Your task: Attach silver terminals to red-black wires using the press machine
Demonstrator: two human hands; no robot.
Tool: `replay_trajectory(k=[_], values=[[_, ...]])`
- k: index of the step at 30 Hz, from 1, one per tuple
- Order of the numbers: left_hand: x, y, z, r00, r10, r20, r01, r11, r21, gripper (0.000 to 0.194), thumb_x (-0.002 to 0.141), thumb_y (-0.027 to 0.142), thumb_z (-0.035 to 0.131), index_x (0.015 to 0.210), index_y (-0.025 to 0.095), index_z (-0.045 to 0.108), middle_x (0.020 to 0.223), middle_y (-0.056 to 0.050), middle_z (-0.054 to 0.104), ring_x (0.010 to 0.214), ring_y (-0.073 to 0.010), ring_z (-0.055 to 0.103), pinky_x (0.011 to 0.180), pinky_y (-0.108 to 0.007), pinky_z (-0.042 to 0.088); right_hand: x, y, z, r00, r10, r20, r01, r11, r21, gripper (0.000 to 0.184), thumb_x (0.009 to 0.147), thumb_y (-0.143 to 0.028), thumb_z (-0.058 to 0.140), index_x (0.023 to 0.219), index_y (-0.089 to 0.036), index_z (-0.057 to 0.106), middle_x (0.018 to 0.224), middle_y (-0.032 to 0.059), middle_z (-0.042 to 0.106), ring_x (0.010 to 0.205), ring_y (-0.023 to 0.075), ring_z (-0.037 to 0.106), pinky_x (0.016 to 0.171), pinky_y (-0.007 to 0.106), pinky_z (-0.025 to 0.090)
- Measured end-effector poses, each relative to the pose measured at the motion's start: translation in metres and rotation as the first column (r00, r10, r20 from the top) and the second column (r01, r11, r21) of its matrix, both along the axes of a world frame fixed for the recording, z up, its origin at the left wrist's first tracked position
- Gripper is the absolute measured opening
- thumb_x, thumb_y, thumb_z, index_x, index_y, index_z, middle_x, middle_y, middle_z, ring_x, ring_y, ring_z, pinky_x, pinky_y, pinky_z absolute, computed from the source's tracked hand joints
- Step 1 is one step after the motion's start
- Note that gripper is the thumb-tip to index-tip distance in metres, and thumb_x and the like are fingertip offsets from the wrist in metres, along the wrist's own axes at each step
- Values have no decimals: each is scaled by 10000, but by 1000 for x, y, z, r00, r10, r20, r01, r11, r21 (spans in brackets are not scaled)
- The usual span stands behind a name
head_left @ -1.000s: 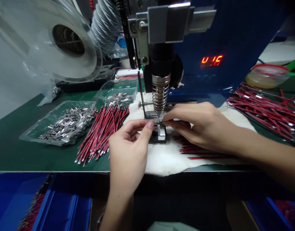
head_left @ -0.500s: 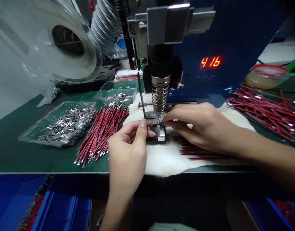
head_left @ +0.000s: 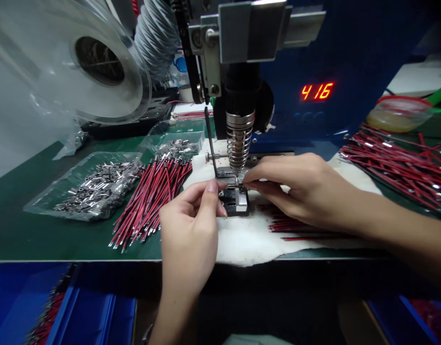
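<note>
A small metal piece (head_left: 235, 186) lies on the black fixture (head_left: 242, 205), directly under the tip of the soldering iron (head_left: 238, 143), which has a spring around it. At the left side of this fixture is the left hand (head_left: 190, 220); its thumb and forefinger are bent close together, but I cannot tell whether they grasp something. The right hand (head_left: 303, 189) comes from the other side, with its fingertips gathered near the metal piece; what is between them is hidden, so I cannot tell this grasp either.

The fixture stands on a white cloth (head_left: 244, 244). Some red and black wires (head_left: 290, 223) lie on this cloth, below the right hand. To the left is a wire bundle (head_left: 148, 206), and beside it a clear tray (head_left: 39, 207) with many silver parts (head_left: 101, 187). Behind, the blue machine (head_left: 353, 43) has a red display (head_left: 317, 91) reading 416. Farther right lies another wire pile (head_left: 396, 165).
</note>
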State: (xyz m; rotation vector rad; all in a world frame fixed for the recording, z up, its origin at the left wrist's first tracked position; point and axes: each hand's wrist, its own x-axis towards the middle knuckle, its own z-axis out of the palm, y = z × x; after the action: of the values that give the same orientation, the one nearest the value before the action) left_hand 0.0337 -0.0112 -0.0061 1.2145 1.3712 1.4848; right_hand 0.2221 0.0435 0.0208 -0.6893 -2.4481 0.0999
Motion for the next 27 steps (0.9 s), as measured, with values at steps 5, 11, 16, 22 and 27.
replay_trajectory(k=[5,11,16,22,27], values=[[0,1,1,1000,-1,4,1,1000,-3,208,892,373,635,921,196,739,591,27,543,435,-32,319,433,-189,271,0,0,0,1000,1,-1,-1,1000,7,157,915,-114,529,1000,-142,657,859,43,675,717,145,586,653,259,394],[-1,0,1,1000,-1,2,1,1000,-2,206,888,372,636,930,198,737,591,29,542,427,-39,306,423,-197,257,0,0,1,1000,9,-8,-9,1000,12,153,914,-112,534,1002,-139,656,867,47,691,719,149,595,659,261,398],[0,0,3,1000,-3,-8,3,1000,-3,223,887,377,633,947,188,736,600,23,545,428,-44,312,413,-203,244,0,0,1,1000,7,-3,-7,1000,5,161,914,-118,527,1008,-154,653,879,50,698,730,163,609,661,272,406],[0,0,2,1000,-1,-16,0,1000,-8,224,888,381,629,942,191,736,599,20,548,427,-47,313,409,-205,243,0,0,1,1000,-4,-1,4,1000,0,159,909,-118,532,993,-171,656,868,40,700,733,167,613,663,274,410],[0,-1,2,1000,-7,-26,7,1000,-6,222,884,391,639,946,201,737,602,28,544,426,-37,295,410,-203,232,0,0,0,1000,4,-8,-4,1000,2,160,910,-116,531,997,-149,661,867,50,698,717,159,606,656,271,403]])
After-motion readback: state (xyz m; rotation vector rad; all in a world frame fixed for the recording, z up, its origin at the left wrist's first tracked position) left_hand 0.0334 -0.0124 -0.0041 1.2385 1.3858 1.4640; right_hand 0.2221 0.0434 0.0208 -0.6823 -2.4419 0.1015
